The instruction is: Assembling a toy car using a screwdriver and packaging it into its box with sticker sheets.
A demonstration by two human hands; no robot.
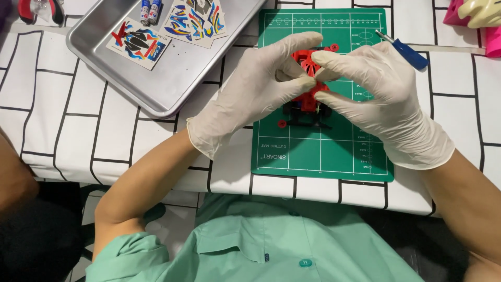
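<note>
both gloved hands, left hand [255, 86] and right hand [376, 99], pinch a red toy car [308, 89] above the green cutting mat [321, 151] (fingers hide much); metal tray [156, 78] with sticker sheets [195, 21] sits left, blue screwdriver [404, 50] right

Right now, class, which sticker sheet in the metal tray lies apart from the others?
The sticker sheet nearest the tray's left edge, printed red, black and blue; the others overlap in a pile at the tray's far side.
</note>
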